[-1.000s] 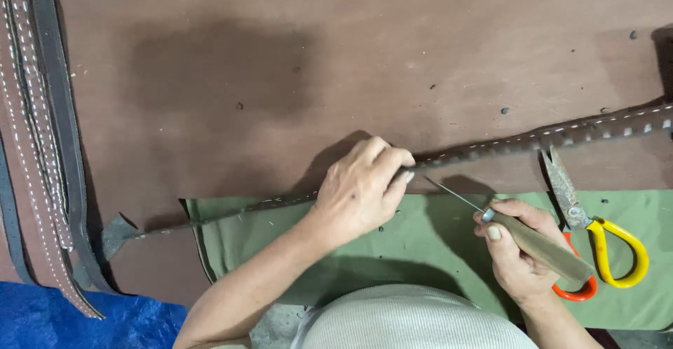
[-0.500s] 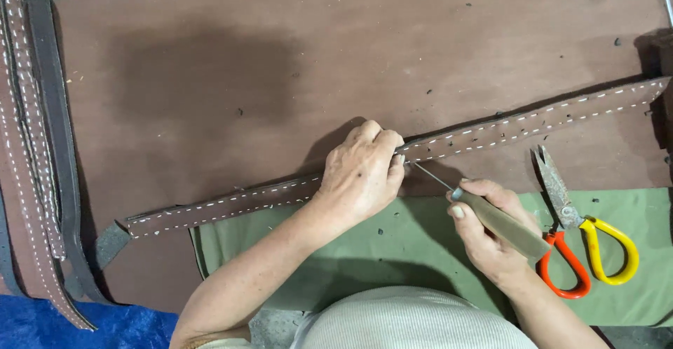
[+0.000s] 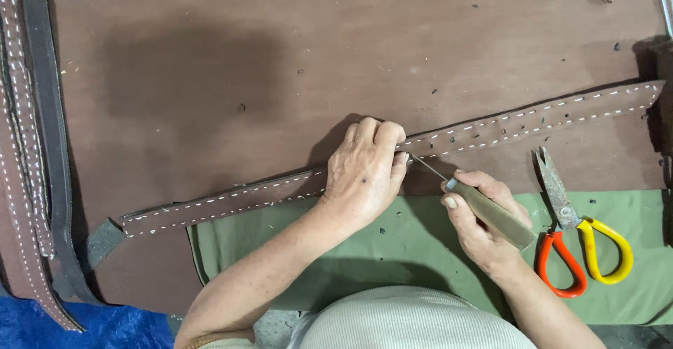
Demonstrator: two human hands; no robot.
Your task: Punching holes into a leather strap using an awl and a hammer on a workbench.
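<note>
The strap point(image 3: 392, 163) ran from lower left to upper right across the brown board point(image 3: 210, 75). At centre, the left hand point(image 3: 364, 170) pressed it flat with curled fingers, while the right hand point(image 3: 484, 226) gripped an awl point(image 3: 484, 205) whose tip met the strap's edge. Stitch work seemed in hand; the next prick would need steady aim, judging by the holes.

No packages, labels, signs, screens.

Brown strap point(image 3: 533, 119) with white stitching; scissors point(image 3: 582, 251) with one orange, one yellow handle; green cloth point(image 3: 392, 251); reddish-brown desk point(image 3: 350, 40).
</note>
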